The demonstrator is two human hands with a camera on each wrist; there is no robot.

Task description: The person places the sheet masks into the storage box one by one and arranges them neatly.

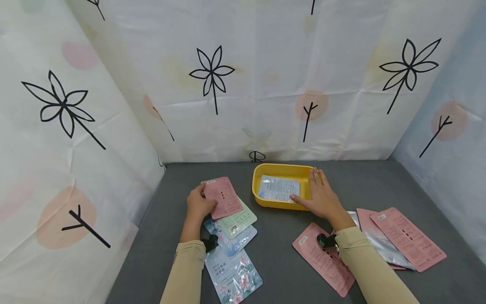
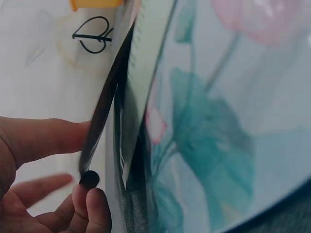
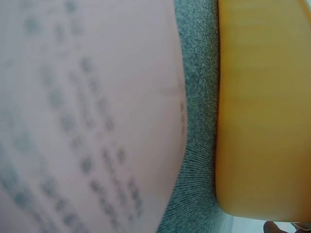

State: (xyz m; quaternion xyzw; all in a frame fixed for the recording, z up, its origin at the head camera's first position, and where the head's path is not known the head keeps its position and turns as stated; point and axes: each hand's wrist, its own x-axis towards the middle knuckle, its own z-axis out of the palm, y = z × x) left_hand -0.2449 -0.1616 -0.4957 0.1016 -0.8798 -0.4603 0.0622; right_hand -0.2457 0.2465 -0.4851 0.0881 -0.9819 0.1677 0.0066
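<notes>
My left hand (image 1: 198,204) pinches the left edge of a pink sachet (image 1: 224,195), the top one of a fanned pile. In the left wrist view, thumb and fingers grip that sachet's edge (image 2: 99,119), lifted apart from the pile there. Below it lie a pale green sachet (image 1: 243,220), a blue sachet (image 1: 243,242) and a flowered sachet (image 1: 233,276). My right hand (image 1: 322,197) rests over the right end of a yellow tray (image 1: 271,203), fingers extended, thumb reaching inside. A silvery-blue printed sachet (image 1: 279,188) lies flat in the tray.
Right of the tray, a pink sachet (image 1: 317,257) lies partly under my right forearm. Further right, another pink sachet (image 1: 410,240) overlaps a silver one (image 1: 383,247) and more pink. A patterned cloth wall (image 1: 265,126) stands behind the grey table (image 1: 277,270).
</notes>
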